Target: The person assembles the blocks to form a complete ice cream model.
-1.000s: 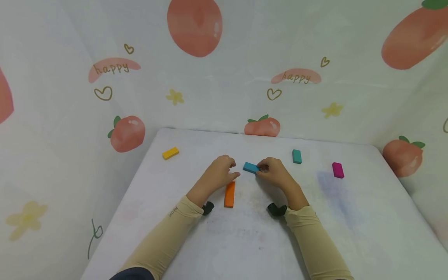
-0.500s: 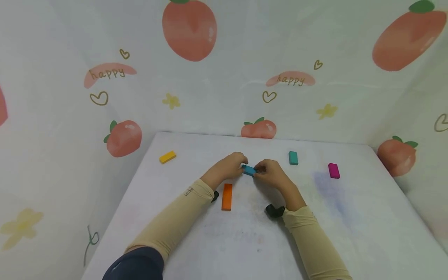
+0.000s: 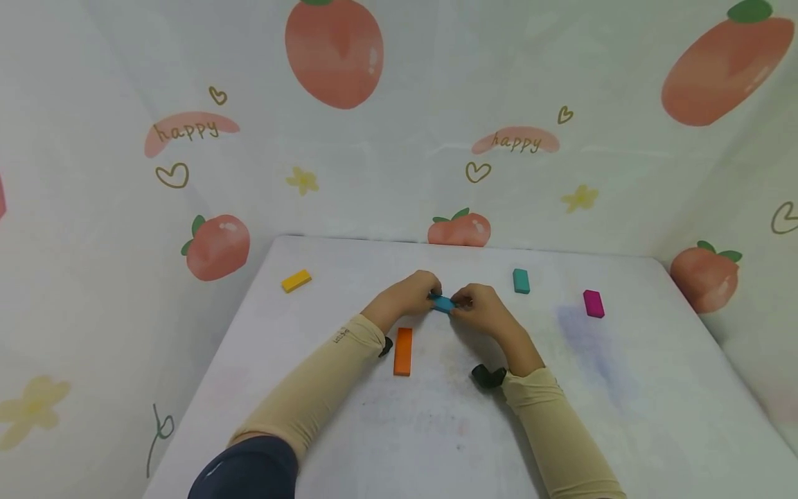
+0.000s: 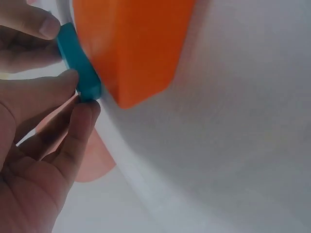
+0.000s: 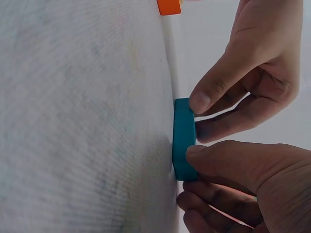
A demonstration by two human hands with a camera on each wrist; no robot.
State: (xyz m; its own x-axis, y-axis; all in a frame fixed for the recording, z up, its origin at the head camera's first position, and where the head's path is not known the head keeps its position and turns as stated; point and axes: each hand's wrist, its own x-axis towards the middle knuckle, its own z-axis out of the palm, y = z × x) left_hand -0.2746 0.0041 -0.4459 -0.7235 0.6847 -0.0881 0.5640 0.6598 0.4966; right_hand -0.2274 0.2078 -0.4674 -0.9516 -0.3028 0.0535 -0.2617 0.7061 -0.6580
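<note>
A blue rectangular block [image 3: 443, 304] lies on the white table between both hands. My left hand [image 3: 408, 294] pinches its left end with thumb and fingertips. At its other end, my right hand [image 3: 486, 310] pinches it the same way. In the right wrist view the blue block [image 5: 184, 141] lies along the table surface, both thumbs on its near side. Just in front of the left hand, a longer orange block [image 3: 402, 352] lies flat; in the left wrist view this orange block [image 4: 136, 43] looms large beside the blue one.
A yellow block [image 3: 296, 281] lies at the back left of the table [image 3: 424, 443]. Toward the back right are a teal block [image 3: 521, 281] and a magenta block [image 3: 593, 303]. A cloth printed with fruit [image 3: 218, 247] hangs behind the table.
My left hand has moved right and away from me, past the orange block, and taken hold of the blue block's left end. The right hand has kept its grip at the other end.
</note>
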